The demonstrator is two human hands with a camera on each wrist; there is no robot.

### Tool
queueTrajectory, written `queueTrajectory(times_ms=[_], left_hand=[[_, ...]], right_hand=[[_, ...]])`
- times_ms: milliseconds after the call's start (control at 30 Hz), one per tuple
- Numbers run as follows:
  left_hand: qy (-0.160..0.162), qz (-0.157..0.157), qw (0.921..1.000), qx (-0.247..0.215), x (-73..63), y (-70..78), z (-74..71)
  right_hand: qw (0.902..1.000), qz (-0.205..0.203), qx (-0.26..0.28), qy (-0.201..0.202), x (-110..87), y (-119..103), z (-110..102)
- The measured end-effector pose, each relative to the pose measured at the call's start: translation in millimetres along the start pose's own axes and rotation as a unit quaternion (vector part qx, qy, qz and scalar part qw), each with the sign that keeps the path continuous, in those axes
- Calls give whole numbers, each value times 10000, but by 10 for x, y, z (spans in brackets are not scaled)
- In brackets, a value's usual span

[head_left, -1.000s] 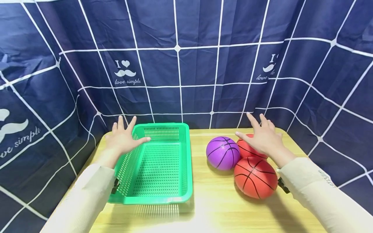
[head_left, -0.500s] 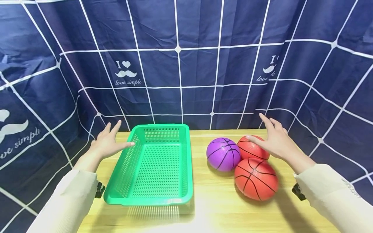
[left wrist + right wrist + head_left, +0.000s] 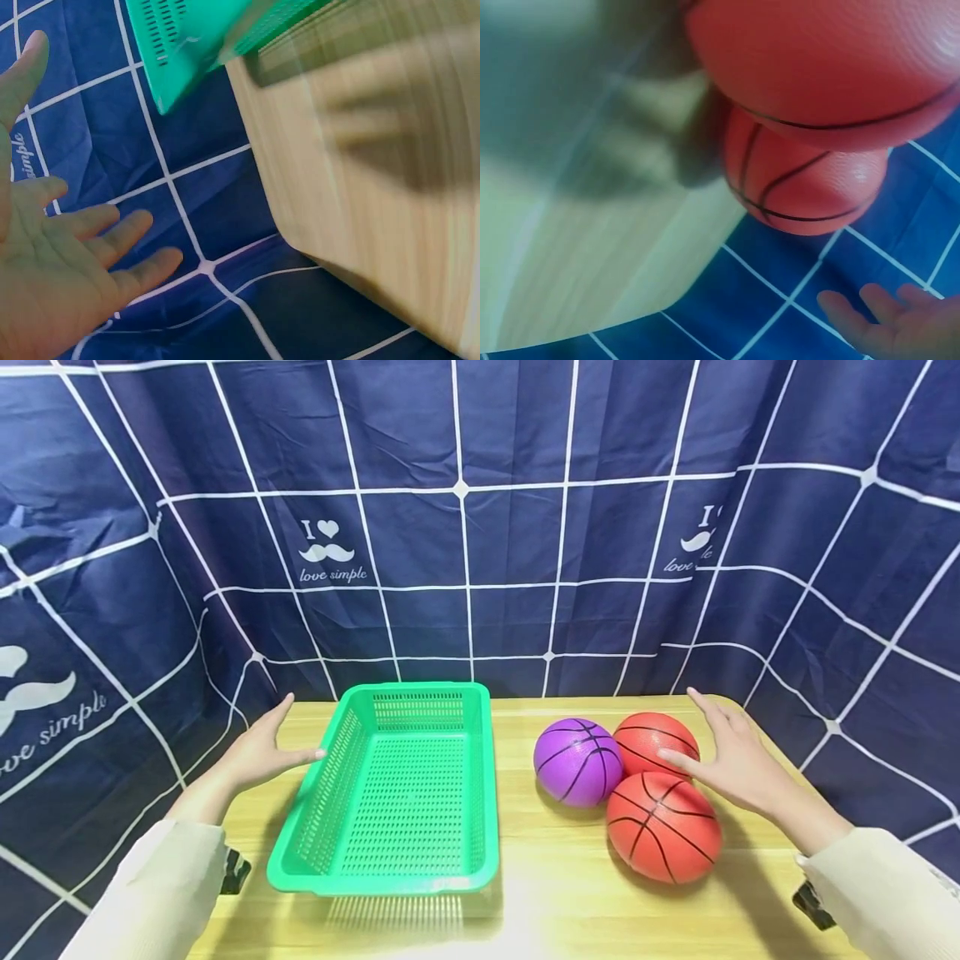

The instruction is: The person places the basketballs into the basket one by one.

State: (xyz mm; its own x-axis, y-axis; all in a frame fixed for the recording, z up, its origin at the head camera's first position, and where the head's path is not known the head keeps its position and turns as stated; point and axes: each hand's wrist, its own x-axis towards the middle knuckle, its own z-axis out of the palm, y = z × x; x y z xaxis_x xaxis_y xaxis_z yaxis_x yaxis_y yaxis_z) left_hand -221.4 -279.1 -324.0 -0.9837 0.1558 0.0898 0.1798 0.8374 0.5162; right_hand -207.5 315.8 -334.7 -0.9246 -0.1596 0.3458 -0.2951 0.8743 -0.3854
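A green plastic basket (image 3: 486, 793) with slotted walls stands on the left half of the table, nothing inside it. My left hand (image 3: 251, 756) is at its left side, fingers extended, thumb tip right at the rim in the head view. The left wrist view has the same hand (image 3: 67, 262) with spread fingers and a bare palm. On the right sit a purple ball (image 3: 577, 762), a red ball (image 3: 656, 735) behind and another red ball (image 3: 663, 827) in front, clustered together. My right hand (image 3: 738, 764) is beside them, straight-fingered, its thumb overlapping the rear red ball.
The light wooden table (image 3: 540, 893) has rounded corners. A dark blue cloth (image 3: 510, 618) with white grid lines hangs behind it and along both sides. Table surface shows between the basket and the balls.
Both hands have moved apart and lower, the left outward past the basket's left rim, the right outward to the right of the balls. Basket and balls stay where they were.
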Motion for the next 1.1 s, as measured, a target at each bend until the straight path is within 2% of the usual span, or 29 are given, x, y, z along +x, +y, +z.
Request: queueTrajectory(times_ms=[267, 467, 633, 867, 1000, 1100], left_hand=[[-284, 34, 9978, -596, -86, -188, 66], [-406, 124, 9921, -1182, -132, -309, 91], [-669, 31, 9835, -1679, -164, -378, 110], [-1090, -97, 9632, -2456, -196, -447, 182], [-1201, -79, 9558, -2684, -189, -487, 229], [-1279, -69, 9544, -2697, -187, -498, 247]], right_hand=[[9994, 85, 110, -317, -253, 106, 54], [9984, 57, 252, -500, -380, 160, 84], [9972, -222, 470, -540, -454, 197, 129], [9938, -523, 765, -608, -518, 243, 188], [9921, -587, 839, -721, -533, 253, 202], [9897, -674, 950, -829, -542, 252, 209]])
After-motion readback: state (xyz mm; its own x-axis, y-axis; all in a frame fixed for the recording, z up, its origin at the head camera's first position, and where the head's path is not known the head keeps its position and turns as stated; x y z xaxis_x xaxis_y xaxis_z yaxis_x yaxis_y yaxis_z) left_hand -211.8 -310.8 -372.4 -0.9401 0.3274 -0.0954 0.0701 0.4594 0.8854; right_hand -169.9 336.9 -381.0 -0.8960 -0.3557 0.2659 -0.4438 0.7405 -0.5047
